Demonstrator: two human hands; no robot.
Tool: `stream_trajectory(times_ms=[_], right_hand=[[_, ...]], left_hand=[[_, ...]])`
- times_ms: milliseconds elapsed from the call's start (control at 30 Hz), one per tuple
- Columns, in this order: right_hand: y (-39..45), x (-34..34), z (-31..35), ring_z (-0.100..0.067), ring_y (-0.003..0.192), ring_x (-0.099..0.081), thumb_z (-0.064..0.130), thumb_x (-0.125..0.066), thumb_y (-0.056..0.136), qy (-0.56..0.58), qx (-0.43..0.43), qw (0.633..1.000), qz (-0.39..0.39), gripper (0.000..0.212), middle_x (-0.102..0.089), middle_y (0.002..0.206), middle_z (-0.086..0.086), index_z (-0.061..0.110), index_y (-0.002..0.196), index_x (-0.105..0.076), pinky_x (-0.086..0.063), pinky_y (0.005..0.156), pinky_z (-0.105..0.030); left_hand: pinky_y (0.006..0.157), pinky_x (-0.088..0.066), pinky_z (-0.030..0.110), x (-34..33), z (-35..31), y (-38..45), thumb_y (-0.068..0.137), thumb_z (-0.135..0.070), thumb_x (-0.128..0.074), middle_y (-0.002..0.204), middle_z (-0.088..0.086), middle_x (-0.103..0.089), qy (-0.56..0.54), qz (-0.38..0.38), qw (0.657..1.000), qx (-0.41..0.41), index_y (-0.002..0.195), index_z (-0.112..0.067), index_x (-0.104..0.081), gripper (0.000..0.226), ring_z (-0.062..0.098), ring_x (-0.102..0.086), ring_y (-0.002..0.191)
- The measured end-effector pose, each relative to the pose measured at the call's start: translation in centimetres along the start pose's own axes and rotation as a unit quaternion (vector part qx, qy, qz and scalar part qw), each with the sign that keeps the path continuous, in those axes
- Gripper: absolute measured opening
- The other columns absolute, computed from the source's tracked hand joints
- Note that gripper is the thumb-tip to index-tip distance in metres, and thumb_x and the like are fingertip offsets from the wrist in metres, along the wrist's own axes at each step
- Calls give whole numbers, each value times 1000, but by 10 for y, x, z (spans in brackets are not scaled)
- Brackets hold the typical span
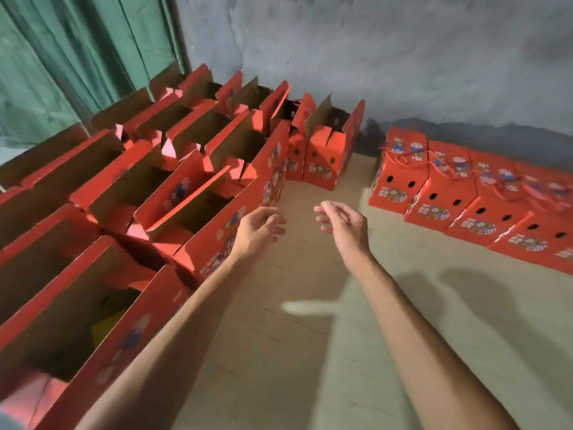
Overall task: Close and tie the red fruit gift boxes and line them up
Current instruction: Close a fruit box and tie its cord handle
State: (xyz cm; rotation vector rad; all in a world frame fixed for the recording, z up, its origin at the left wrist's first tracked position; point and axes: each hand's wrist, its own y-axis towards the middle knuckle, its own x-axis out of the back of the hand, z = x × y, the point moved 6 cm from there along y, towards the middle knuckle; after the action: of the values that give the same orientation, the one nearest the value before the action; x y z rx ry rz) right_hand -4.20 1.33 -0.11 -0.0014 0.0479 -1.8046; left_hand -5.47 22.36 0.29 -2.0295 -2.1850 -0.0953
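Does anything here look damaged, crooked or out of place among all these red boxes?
Nothing looks damaged or spilled. The open boxes on the left stand in rows with flaps up, and the closed boxes line the wall on the right. One open box stands a little apart at the rows' far end. Both hands, left hand and right hand, hold nothing.

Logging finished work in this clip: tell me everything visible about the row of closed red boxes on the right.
The closed red boxes stand side by side in one row along the grey wall, four in view, on the pale floor. They look like printed cardboard, with sloped tops folded shut, red cord tied across them, two dark holes and a colourful label on each front. Neither hand touches them.
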Motion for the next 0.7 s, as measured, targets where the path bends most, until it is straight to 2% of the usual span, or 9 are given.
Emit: stream_trajectory(times_ms=[133, 200, 300, 367, 433, 500, 600, 633, 700], right_hand=[[73, 14, 22, -14, 84, -69, 22, -68, 96, -4, 3, 998, -59, 8, -78, 97, -7, 18, 95, -74, -57, 74, -36], [114, 18, 28, -11, 82, -69, 25, -69, 95, -24, 9, 997, -78, 11, -78, 96, -10, 16, 98, -75, -57, 74, -36], [175, 19, 31, -10, 81, -71, 28, -70, 94, -64, 15, 993, -98, 15, -77, 87, -3, 15, 99, -75, -58, 71, -33], [213, 16, 29, -13, 81, -71, 30, -70, 94, -91, 15, 990, -107, 14, -76, 84, 1, 17, 98, -74, -60, 76, -36], [249, 12, 22, -17, 84, -71, 28, -71, 93, -107, 15, 987, -117, 13, -76, 89, -2, 16, 99, -72, -59, 82, -42], [283, 10, 12, -20, 94, -71, 28, -72, 92, -133, 13, 982, -134, 18, -76, 101, -5, 16, 105, -71, -58, 84, -37], [329, 11, -5, -20, 104, -68, 27, -73, 92, -168, 3, 973, -157, 34, -71, 118, -4, 13, 121, -65, -54, 88, -33], [342, 13, -10, -20, 108, -67, 28, -74, 91, -178, -1, 970, -168, 39, -70, 122, -2, 13, 126, -62, -53, 90, -32], [366, 18, -19, -17, 113, -63, 29, -75, 91, -213, -7, 958, -189, 45, -66, 121, 4, 15, 130, -58, -45, 85, -23]], left_hand=[[63, -54, 28, -34, -28, 71, 101, -12, -56, 92, -1, -78, -7, 32, 999, -25, 109, -10, -71, 18, 19, -75, 78], [64, -56, 29, -51, -39, 107, 101, -13, -56, 93, -1, -78, -12, 50, 998, -44, 109, -11, -71, 17, 20, -75, 79], [67, -58, 27, -75, -50, 160, 102, -13, -56, 95, 0, -77, 2, 62, 996, -63, 112, -10, -71, 18, 14, -74, 78], [67, -55, 23, -90, -55, 195, 103, -14, -57, 100, 3, -76, 21, 64, 994, -80, 115, -7, -70, 20, 12, -73, 81], [68, -56, 25, -105, -55, 230, 102, -13, -57, 103, 9, -76, 34, 62, 994, -85, 114, -4, -70, 20, 16, -74, 86], [73, -61, 32, -120, -51, 266, 102, -11, -55, 104, 10, -75, 53, 63, 992, -96, 113, -4, -70, 20, 20, -73, 89], [82, -61, 31, -146, -36, 315, 101, -16, -56, 115, 4, -71, 120, 81, 984, -107, 122, -12, -66, 24, 17, -71, 98], [83, -60, 31, -156, -29, 329, 100, -16, -56, 119, 2, -69, 144, 92, 979, -107, 126, -15, -64, 27, 16, -70, 101], [88, -58, 32, -174, -18, 354, 97, -15, -57, 127, 2, -66, 191, 112, 967, -124, 131, -14, -61, 34, 17, -66, 109]])
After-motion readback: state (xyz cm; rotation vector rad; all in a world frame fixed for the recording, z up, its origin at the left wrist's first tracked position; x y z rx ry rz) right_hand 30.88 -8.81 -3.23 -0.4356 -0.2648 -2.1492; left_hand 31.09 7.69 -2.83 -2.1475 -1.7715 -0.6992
